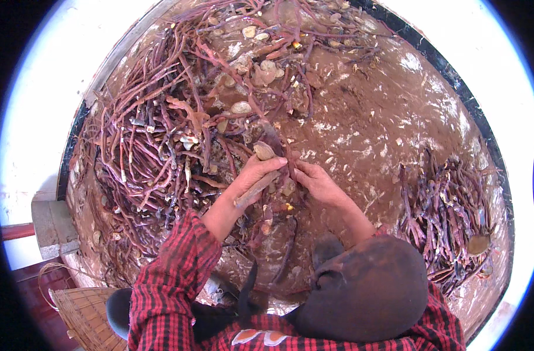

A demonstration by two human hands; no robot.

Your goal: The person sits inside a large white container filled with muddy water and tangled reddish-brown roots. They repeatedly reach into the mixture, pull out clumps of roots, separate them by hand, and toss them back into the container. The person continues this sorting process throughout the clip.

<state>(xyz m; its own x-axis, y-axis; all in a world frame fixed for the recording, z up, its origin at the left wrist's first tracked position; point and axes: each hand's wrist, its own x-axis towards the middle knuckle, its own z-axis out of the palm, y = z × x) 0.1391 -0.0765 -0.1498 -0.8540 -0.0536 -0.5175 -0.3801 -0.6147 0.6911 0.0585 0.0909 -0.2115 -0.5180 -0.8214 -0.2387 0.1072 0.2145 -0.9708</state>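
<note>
My left hand (252,178) and right hand (318,182) meet over the reddish floor (384,105), both closed on one long purple bean pod (278,153), pinched between the thumbs so it can be split. My left palm also grips a pale stick-like piece (256,188). The unsorted pods (162,134) lie heaped to my left within reach, and a separate darker pile (448,216) lies well apart on my right.

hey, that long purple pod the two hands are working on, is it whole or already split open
Cannot tell. The left hand and right hand both grip the long purple pod, and their fingers cover the part being worked; the visible upper length looks closed.
</note>
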